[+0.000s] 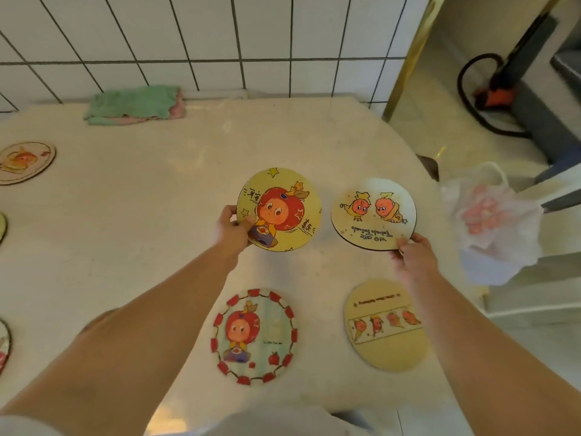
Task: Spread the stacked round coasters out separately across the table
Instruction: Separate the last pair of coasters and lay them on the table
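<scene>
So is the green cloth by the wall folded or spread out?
Folded, loosely: the green cloth lies bunched in layers on a pink cloth beside the tiled wall.

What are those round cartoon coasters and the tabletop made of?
The white coaster in the right hand looks like thin printed board with a dark, perhaps cork or rubber, edge; matte. The table looks like polished pale stone or imitation: glossy reflections, faint speckle.
</scene>
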